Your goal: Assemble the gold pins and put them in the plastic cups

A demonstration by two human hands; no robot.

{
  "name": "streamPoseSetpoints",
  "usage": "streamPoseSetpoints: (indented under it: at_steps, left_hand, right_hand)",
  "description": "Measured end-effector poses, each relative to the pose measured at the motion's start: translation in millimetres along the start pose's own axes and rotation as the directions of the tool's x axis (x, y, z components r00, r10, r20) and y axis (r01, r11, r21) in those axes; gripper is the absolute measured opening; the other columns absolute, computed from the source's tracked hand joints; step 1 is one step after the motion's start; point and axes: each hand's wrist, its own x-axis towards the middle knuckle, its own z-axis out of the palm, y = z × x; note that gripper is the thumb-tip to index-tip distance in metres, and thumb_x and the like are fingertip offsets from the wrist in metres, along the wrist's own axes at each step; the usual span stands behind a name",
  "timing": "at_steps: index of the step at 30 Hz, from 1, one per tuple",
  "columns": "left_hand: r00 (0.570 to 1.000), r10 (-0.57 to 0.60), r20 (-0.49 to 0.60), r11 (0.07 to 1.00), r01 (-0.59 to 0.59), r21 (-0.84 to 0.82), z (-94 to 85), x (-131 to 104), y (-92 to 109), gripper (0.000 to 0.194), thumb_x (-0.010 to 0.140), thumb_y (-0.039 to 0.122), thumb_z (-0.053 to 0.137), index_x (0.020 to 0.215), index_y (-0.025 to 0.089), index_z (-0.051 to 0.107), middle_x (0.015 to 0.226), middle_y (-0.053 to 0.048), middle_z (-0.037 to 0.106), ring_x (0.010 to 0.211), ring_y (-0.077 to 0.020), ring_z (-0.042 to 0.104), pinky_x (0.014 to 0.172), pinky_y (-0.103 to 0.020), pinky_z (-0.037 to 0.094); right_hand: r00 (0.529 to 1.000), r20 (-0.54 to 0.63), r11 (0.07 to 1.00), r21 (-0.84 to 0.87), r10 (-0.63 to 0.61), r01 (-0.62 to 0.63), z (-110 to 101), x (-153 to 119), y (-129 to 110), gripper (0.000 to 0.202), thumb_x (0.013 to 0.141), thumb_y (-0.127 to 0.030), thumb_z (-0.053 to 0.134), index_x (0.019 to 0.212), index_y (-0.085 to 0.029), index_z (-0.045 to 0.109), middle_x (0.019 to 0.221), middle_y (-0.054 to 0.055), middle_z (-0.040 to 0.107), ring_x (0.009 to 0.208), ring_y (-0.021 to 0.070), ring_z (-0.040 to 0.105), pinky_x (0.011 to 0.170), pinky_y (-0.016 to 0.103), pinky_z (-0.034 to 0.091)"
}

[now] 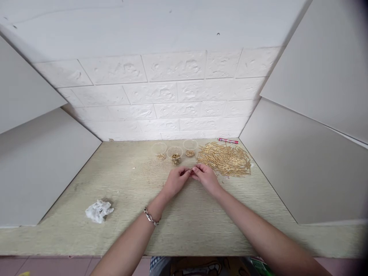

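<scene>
My left hand [176,180] and my right hand [204,177] meet fingertip to fingertip over the table. Both are closed in a pinch around something too small to make out. Just behind them stands a clear cup [175,155] with small gold pieces in it. Two more clear cups, one on its left [159,149] and one on its right [190,147], also hold small gold-coloured parts. A wide pile of thin gold sticks [225,160] lies behind and to the right of my right hand.
A red and pink tube [228,141] lies behind the pile, near the white brick-patterned wall [162,92]. Crumpled white plastic [99,211] rests at the left of the table [184,230]. Grey panels [276,165] rise on both sides.
</scene>
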Motion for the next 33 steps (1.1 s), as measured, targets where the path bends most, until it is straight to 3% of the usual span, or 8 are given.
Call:
streamPoseSetpoints:
  at_steps: [11, 21, 33]
  left_hand:
    - [0.999, -0.02, -0.028, 0.993, 0.016, -0.117, 4.4, -0.2, 0.3, 0.029, 0.077, 0.035, 0.048, 0.077, 0.013, 0.065, 0.074, -0.003, 0.064, 0.069, -0.014, 0.054, 0.063, -0.023, 0.039]
    - [0.992, -0.022, -0.124, 0.998, 0.03, 0.063, 6.8, -5.0, 6.1, 0.025, 0.078, 0.029, 0.046, 0.08, 0.015, 0.067, 0.077, -0.004, 0.067, 0.07, -0.014, 0.056, 0.064, -0.023, 0.04]
    - [0.988, -0.046, -0.149, 0.999, 0.05, 0.022, 6.9, -5.3, 5.9, 0.025, 0.078, 0.03, 0.045, 0.079, 0.014, 0.065, 0.074, -0.003, 0.066, 0.068, -0.0135, 0.056, 0.063, -0.023, 0.04]
  right_hand:
    - [1.0, -0.01, 0.987, 0.157, -0.011, 0.012, 1.7, -1.8, 5.6, 0.033, 0.053, -0.039, 0.072, 0.07, -0.016, 0.056, 0.07, -0.002, 0.059, 0.071, 0.0099, 0.058, 0.079, 0.03, 0.049]
    - [0.999, -0.027, 0.969, 0.248, -0.017, 0.024, 7.4, -4.3, 4.7, 0.031, 0.051, -0.036, 0.074, 0.067, -0.015, 0.058, 0.069, -0.001, 0.06, 0.071, 0.0101, 0.058, 0.08, 0.03, 0.048]
    - [0.999, -0.018, 0.969, 0.241, -0.045, 0.048, 8.8, -3.9, 7.9, 0.025, 0.057, -0.033, 0.07, 0.069, -0.016, 0.056, 0.071, -0.001, 0.059, 0.072, 0.0113, 0.059, 0.079, 0.031, 0.049]
